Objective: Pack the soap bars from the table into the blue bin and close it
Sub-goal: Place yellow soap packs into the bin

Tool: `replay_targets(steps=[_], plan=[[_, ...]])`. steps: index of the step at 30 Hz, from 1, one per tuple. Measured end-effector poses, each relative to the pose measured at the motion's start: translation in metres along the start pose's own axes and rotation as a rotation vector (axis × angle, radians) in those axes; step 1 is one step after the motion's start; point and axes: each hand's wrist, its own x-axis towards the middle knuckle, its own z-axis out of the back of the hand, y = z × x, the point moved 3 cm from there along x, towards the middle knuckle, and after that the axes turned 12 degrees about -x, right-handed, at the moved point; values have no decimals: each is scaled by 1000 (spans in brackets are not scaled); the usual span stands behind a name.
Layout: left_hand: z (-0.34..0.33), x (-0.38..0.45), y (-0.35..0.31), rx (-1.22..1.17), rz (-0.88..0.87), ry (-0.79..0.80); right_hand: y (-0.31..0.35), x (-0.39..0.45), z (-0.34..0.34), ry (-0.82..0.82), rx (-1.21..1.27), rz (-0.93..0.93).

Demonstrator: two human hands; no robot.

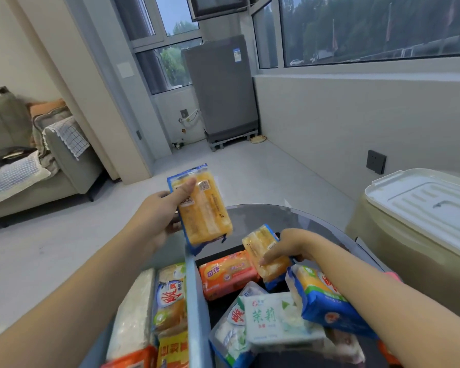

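My left hand grips a yellow soap bar above the blue bin. My right hand pinches another bar on the table, among loose soaps.

left arm: bare from the lower-left corner of the frame to the wrist, no sleeve in view
left hand: bare, no glove, ring or watch; thumbnail short and plain
right arm: bare from the lower-right edge to the wrist, no sleeve or band in view
right hand: bare, no glove or ring; fingernail short and unpainted
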Motion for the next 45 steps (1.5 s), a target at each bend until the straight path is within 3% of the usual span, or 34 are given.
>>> replay_targets(steps=[10, 19, 27, 39, 45], plan=[[40, -63, -6, -222, 23, -12, 5, -25, 18, 0, 379, 94], [97, -93, -3, -159, 56, -104, 50, -85, 25, -17, 595, 347], [106, -81, 45, -72, 244, -158, 71, -109, 1, -32, 907, 352], [74, -65, 65, 91, 269, -258, 88, -118, -20, 5, 865, 404], [73, -68, 66, 346, 185, -127, 91, -123, -27, 40, 872, 402]])
